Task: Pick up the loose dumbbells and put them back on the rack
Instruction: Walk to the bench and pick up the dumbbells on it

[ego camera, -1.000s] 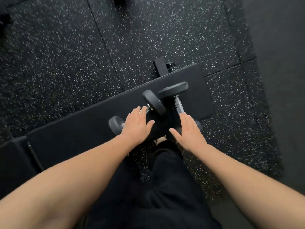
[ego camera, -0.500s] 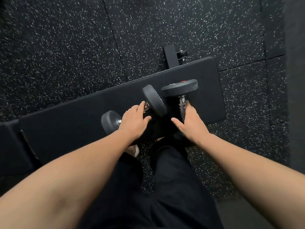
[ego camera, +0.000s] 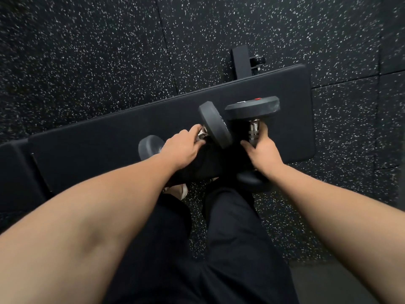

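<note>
Left hand: fingers curled tight around the chrome handle of the left dumbbell; knuckles up, bare forearm reaching in from lower left; that dumbbell lies slanted on the black bench pad, one head at far right of the hand, the other head partly hidden behind the wrist.
Right hand: fingers and thumb wrapped around the handle of the right dumbbell; wrist straight, forearm entering from lower right; this dumbbell points away from the person, far head over the pad, near head past the pad's front edge.
Speckled rubber floor all around; black trousers below.
</note>
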The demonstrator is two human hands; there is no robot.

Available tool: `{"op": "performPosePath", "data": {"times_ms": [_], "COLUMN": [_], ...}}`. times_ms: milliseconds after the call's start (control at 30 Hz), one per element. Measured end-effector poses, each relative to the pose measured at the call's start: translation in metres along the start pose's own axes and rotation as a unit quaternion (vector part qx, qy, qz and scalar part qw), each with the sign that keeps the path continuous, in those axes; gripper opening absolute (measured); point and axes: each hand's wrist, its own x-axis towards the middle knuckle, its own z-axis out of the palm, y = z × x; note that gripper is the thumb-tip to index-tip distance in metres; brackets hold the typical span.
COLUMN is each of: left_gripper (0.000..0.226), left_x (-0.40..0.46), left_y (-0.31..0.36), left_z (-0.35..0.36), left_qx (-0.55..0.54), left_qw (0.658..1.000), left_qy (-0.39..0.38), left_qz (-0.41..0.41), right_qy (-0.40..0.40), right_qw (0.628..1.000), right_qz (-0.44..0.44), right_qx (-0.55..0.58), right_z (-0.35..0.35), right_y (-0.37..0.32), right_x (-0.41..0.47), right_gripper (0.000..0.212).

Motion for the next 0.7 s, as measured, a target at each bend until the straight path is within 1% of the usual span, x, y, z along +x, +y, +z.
{"op": "performPosePath", "data": {"times_ms": [200,300,367,467,567,700], "left_gripper": [0.046,0.05,0.048,0.045,0.045,0.045], "left_x": [0.003,-0.001,-0.008,-0.022,-0.039,-0.063], "left_y": [0.0,0.004,0.008,0.014,0.019,0.021], "left_z": [-0.003,-0.002,0.0,0.005,0.014,0.032], "left_qx": [-0.041,-0.076,-0.122,-0.206,-0.282,-0.383], "left_qw": [0.999,0.997,0.991,0.972,0.947,0.895], "left_qy": [-0.012,0.001,0.01,0.018,0.045,0.088], "left_qz": [0.003,-0.023,-0.053,-0.111,-0.147,-0.211], "right_qy": [-0.006,-0.005,-0.004,-0.002,0.002,-0.003], "right_qw": [0.999,0.999,0.999,0.998,0.998,0.998], "right_qz": [0.003,0.009,0.015,0.024,0.03,0.033], "right_qx": [0.041,0.05,0.052,0.058,0.06,0.047], "right_z": [0.0,-0.001,-0.002,-0.001,-0.002,-0.007], "right_y": [0.003,0.002,0.0,-0.004,-0.009,-0.018], "right_x": [0.001,0.001,0.0,-0.002,-0.006,-0.014], "right_gripper": [0.073,0.069,0.068,0.065,0.063,0.062]}}
